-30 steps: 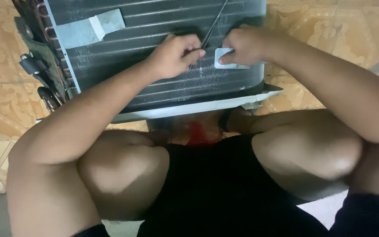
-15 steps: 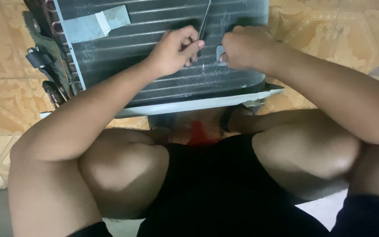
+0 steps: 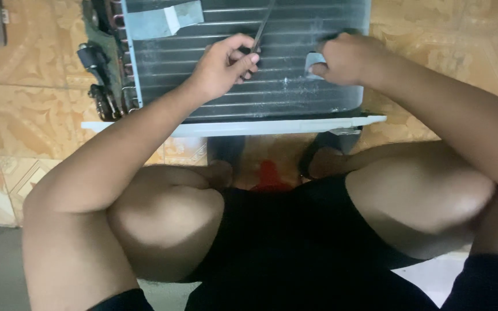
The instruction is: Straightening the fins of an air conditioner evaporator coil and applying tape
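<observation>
Both hands busy on the grey finned metal coil panel, lying on the tiled floor under them.

Left hand pinches a thin dark metal rod that rises away from its fingertips; right hand, just beside it, is curled around a small pale tape-like patch on the fins. Black wiring parts sit left of the left hand.

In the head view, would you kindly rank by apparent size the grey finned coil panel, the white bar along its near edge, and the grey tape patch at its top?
1. Grey finned coil panel, clearly largest.
2. White bar, long but thin.
3. Grey tape patch, smallest, though partly cut off by the frame edge.
</observation>
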